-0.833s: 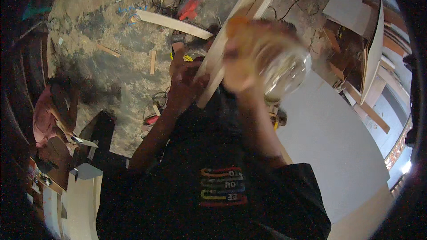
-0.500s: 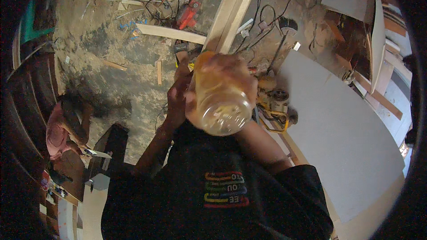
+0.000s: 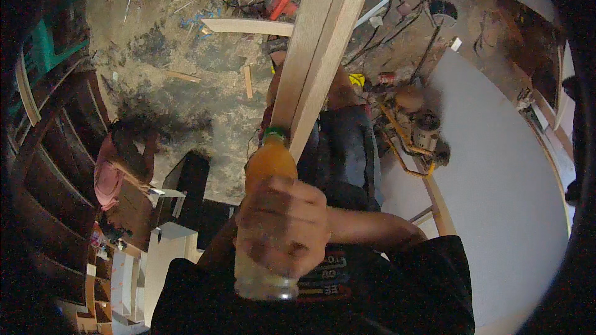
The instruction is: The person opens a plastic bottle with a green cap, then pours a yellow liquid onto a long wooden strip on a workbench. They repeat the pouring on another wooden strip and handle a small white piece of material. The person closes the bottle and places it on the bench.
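My right hand (image 3: 285, 223) is wrapped round a plastic bottle of orange liquid (image 3: 271, 164), close in front of my chest. Its green cap (image 3: 275, 131) points away from me and overlaps the near end of a long wooden beam (image 3: 313, 62) in the picture. The pale, see-through base (image 3: 264, 289) shows below my fist. My left forearm (image 3: 218, 236) comes up behind the bottle and right hand; the left hand's fingers are hidden there. My legs in dark trousers are beneath, on either side of the beam.
A large grey-white panel (image 3: 503, 180) lies at right, beside a yellow-framed machine (image 3: 425, 130). A red power tool (image 3: 284, 0), cables and wood strips lie on the dusty floor ahead. At left a person in a pink top (image 3: 110, 177) works beside dark curved shelving (image 3: 56, 186).
The bottle has swung down toward my chest: its base faced up at me before, and now its capped end points away. My left hand, seen beside it earlier, is now hidden.
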Motion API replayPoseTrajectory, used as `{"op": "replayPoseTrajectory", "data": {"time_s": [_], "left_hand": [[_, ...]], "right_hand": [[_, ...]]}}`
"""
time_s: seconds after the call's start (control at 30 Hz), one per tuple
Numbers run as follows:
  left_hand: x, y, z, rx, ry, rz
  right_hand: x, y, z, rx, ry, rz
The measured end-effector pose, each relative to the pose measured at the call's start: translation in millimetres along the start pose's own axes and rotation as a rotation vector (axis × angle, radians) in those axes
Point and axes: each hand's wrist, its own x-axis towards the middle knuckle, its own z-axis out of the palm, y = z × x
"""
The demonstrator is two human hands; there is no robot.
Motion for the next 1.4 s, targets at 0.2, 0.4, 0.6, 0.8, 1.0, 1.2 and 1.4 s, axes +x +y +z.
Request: {"op": "replayPoseTrajectory", "data": {"time_s": [0.2,0.4,0.6,0.8,1.0,1.2,1.4], "left_hand": [[-10,-6,3,0.082,0.008,-0.025],[-6,-15,8,0.133,0.003,0.035],[0,-31,9,0.155,0.026,0.143],[12,-30,0,0.077,0.187,0.359],[8,14,-33,-0.172,0.267,0.601],[-11,78,-67,-0.221,0.322,0.693],[-19,62,-64,-0.153,0.448,0.735]], "right_hand": [[12,4,-10,0.035,-0.027,0.007],[3,7,-25,0.076,-0.294,0.022],[-2,15,-29,0.069,-0.558,0.366],[62,15,-33,0.172,0.198,0.715],[133,-1,-56,1.025,0.405,1.267],[107,-48,-18,1.138,0.148,1.377],[127,-59,-19,0.995,0.245,1.154]]}}
